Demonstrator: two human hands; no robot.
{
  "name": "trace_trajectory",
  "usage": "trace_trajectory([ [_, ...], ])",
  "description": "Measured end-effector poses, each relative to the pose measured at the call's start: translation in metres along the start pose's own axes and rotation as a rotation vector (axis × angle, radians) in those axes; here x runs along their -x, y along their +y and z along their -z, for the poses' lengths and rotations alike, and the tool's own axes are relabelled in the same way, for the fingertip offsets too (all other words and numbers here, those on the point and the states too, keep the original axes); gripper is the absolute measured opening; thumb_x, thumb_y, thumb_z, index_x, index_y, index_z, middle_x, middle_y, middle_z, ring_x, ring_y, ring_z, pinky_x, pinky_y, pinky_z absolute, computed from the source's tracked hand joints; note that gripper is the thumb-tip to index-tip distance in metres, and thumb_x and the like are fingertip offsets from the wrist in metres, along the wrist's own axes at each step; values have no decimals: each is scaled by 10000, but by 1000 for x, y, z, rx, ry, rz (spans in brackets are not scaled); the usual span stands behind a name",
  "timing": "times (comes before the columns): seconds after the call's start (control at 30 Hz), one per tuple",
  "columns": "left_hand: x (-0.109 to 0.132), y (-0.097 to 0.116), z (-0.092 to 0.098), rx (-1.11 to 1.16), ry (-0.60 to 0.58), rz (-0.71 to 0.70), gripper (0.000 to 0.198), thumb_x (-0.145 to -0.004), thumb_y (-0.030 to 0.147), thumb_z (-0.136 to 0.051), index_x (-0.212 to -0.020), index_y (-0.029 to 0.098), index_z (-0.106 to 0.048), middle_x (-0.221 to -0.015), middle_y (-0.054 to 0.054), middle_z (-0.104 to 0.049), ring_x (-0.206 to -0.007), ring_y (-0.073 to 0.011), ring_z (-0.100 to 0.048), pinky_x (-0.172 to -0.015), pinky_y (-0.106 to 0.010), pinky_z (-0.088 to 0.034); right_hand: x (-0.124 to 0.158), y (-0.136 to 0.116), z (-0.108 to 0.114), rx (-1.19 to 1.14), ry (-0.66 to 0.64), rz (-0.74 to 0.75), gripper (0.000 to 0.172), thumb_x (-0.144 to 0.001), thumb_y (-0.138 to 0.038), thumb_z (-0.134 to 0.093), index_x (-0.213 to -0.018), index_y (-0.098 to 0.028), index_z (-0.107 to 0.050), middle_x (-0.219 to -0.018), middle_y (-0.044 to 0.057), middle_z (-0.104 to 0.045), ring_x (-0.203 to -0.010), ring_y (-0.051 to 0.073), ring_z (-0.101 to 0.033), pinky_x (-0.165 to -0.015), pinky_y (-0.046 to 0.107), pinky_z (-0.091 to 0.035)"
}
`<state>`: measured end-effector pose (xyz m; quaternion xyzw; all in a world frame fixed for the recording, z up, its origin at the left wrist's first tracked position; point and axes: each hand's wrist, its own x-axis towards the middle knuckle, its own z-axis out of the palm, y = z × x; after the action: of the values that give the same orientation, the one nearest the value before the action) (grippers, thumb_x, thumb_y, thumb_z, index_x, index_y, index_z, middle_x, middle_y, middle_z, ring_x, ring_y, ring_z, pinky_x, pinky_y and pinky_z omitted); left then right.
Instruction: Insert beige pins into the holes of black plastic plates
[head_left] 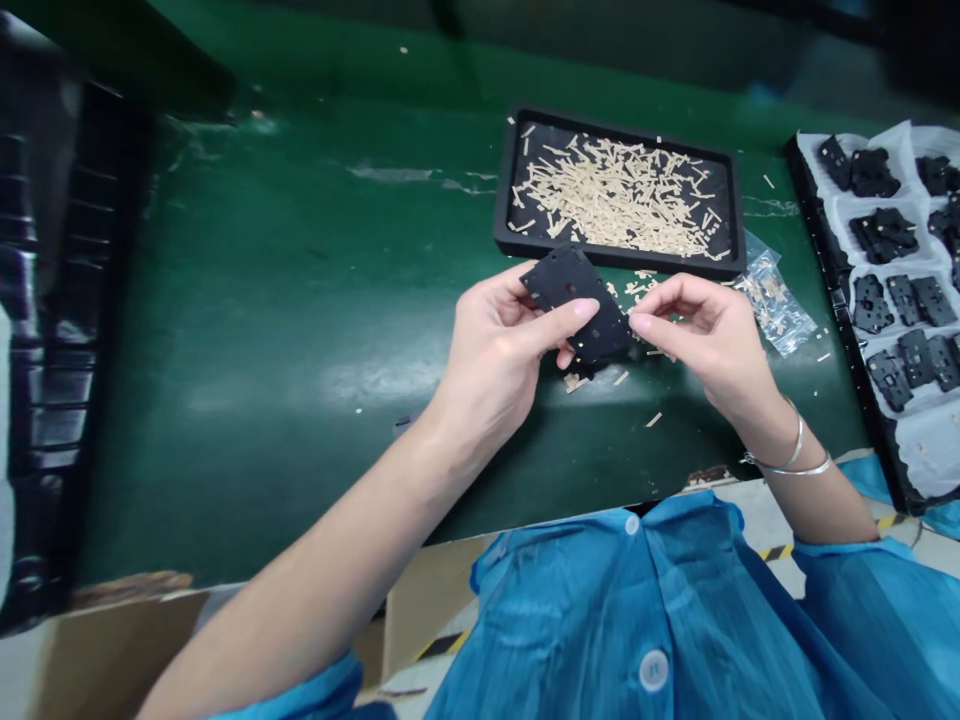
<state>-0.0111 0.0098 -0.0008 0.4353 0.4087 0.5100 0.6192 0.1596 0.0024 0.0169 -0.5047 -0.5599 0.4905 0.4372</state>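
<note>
A flat black plastic part (577,300) with small holes is tilted above the green table, gripped by my left hand (499,335). The thumb lies across its face and the fingers are behind it. Close to the part's right edge, my right hand (709,325) has its thumb and forefinger pinched together; whatever is between them is too small to make out. Just beyond both hands stands a black tray (504,215) with a heap of small pale strips (615,190). More loose strips (654,420) lie on the table beneath and around the hands.
On the right, a black crate (847,330) with white lined compartments holds several black parts (885,235). A clear plastic bag (776,300) with pale bits lies beside the tray. Black trays (60,330) stand along the left edge. The green table (262,350) ends near my blue garment.
</note>
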Motion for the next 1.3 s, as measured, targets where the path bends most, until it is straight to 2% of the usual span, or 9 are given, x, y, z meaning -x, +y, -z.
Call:
trace_trajectory([
  [0.13,1,-2,1,-24,18,10,161,-689,237,-801,-722,212,-646,-666,17,-645,-485,-90,-523,-341,-219,-374,0,-3,-1,60,-20,-5,162,-696,-285,-756,-660,-176,-642,-671,-5,-627,-614,106,-512,-541,245,-396],
  [0.3,3,-5,2,-106,58,-63,199,-674,286,-829,-776,231,-668,-769,7,-679,-575,-130,-598,-345,-250,-400,1,0,-1,175,-62,41,96,-742,-221,-664,-670,-172,-622,-647,-16,-603,-576,91,-481,-522,236,-379],
  [0.43,1,-7,2,-142,81,-141,296,-625,339,-872,-751,202,-641,-717,27,-636,-572,-105,-571,-329,-221,-389,2,4,-3,224,-72,69,90,-792,-222,-620,-716,-176,-606,-669,-19,-595,-592,89,-486,-542,236,-383],
  [0.53,0,-7,2,-144,76,-145,333,-622,356,-875,-751,177,-625,-684,38,-615,-553,-86,-550,-332,-210,-383,2,5,-4,219,-63,75,86,-806,-217,-609,-732,-180,-589,-669,-23,-575,-609,92,-491,-555,237,-383],
  [0.8,-2,-4,3,-88,52,-109,336,-595,359,-890,-743,189,-641,-682,38,-632,-535,-87,-536,-330,-228,-367,0,3,-2,93,-134,20,114,-803,-244,-629,-731,-180,-567,-680,-26,-543,-615,92,-477,-579,248,-396],
  [0.97,-3,-4,4,-18,5,-116,297,-592,291,-899,-721,178,-656,-674,44,-636,-501,-69,-520,-336,-223,-359,-1,0,0,14,-184,-13,113,-798,-217,-629,-718,-170,-565,-669,-29,-515,-621,90,-475,-586,247,-401],
  [1.07,-1,-1,3,35,-13,-82,274,-598,300,-895,-694,179,-668,-638,39,-617,-483,-67,-514,-341,-217,-366,-1,-1,0,-53,-193,-46,137,-780,-229,-662,-705,-164,-568,-663,-30,-513,-600,79,-458,-533,225,-379],
  [1.3,-2,2,-1,141,-35,8,255,-585,298,-894,-650,183,-676,-592,34,-578,-454,-66,-488,-347,-202,-375,-3,2,0,-254,-248,-199,324,-675,-374,-815,-701,-157,-576,-569,-60,-490,-475,46,-405,-398,181,-320],
])
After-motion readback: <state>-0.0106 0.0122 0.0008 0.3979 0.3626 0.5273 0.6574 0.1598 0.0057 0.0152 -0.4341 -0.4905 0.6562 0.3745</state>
